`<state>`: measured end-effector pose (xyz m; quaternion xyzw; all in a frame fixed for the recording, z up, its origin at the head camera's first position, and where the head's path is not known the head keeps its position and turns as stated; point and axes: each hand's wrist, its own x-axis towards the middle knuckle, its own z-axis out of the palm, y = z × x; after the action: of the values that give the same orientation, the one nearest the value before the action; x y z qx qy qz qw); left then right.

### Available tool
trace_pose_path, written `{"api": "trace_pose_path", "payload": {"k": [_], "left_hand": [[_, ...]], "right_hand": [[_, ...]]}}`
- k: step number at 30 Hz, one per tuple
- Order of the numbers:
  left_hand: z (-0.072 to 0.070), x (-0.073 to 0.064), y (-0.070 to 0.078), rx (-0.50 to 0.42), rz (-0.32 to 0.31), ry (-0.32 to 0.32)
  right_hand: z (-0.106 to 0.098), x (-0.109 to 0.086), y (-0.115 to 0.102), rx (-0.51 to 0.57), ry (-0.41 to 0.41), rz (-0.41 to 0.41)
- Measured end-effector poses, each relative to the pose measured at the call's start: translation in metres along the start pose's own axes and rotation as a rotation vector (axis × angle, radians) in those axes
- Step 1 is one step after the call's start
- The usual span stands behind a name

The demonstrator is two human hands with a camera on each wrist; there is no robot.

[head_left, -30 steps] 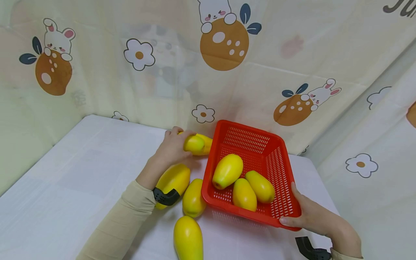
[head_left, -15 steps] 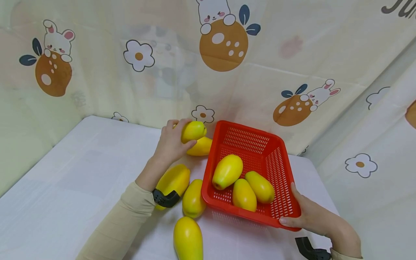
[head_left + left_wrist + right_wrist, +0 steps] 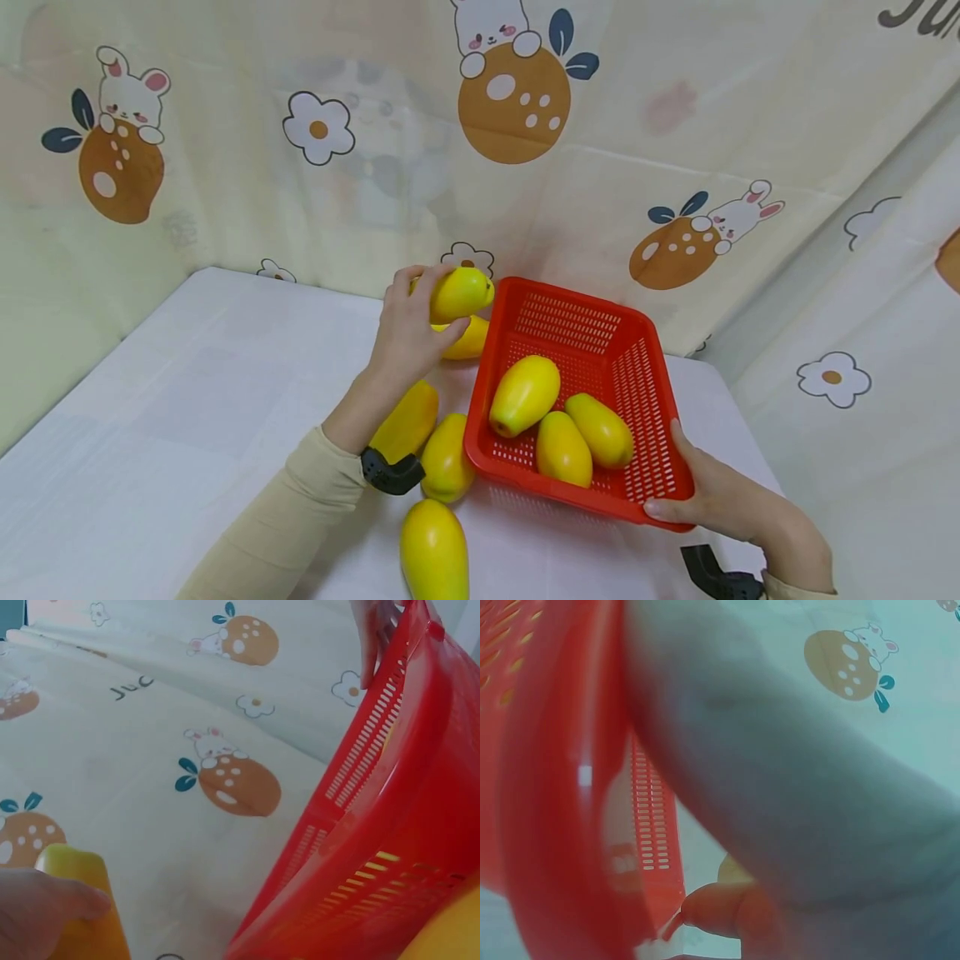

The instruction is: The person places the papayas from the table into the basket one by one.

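My left hand point(image 3: 408, 325) grips a yellow papaya point(image 3: 461, 294) just left of the red basket's far corner. Its thumb lies along the fruit in the left wrist view, where the papaya point(image 3: 97, 937) shows at lower left. Directly below it, another papaya point(image 3: 468, 337) lies against the basket's left side, partly covered by the hand. The red plastic basket point(image 3: 562, 497) is tilted and has three papayas in it, one of them the larger papaya point(image 3: 525, 396). At the basket's near right corner, my right hand point(image 3: 727, 496) holds the rim, thumb on top and fingers outside.
Left of the basket on the white table point(image 3: 187, 417) lie a papaya point(image 3: 408, 417) partly behind the left wrist, a second papaya point(image 3: 448, 458) beside the basket and a third papaya point(image 3: 435, 550) nearer the front. A printed curtain point(image 3: 375, 208) hangs behind the table.
My left hand has lifted the papaya up off the one beneath it and moved it right, toward the basket's far left corner. The right hand and basket have stayed in place.
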<state>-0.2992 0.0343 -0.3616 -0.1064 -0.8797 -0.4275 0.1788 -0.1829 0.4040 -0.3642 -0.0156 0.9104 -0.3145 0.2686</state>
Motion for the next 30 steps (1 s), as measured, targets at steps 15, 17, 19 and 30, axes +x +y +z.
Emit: {"api": "trace_pose_path", "payload": {"k": [15,17,19,30], "left_hand": [[0.018,-0.017,0.024,-0.032,0.142,0.033],[0.021,-0.020,0.027,-0.040,0.172,0.055],[0.024,-0.023,0.029,-0.041,0.202,0.075],[0.040,-0.036,0.039,0.008,0.373,0.084]], "right_hand": [[-0.001,-0.001,-0.002,-0.010,0.005,-0.009],[-0.001,-0.002,-0.002,-0.017,0.007,-0.001],[0.000,-0.002,-0.002,-0.022,0.010,0.012],[0.000,-0.003,0.000,-0.036,0.029,0.035]]}}
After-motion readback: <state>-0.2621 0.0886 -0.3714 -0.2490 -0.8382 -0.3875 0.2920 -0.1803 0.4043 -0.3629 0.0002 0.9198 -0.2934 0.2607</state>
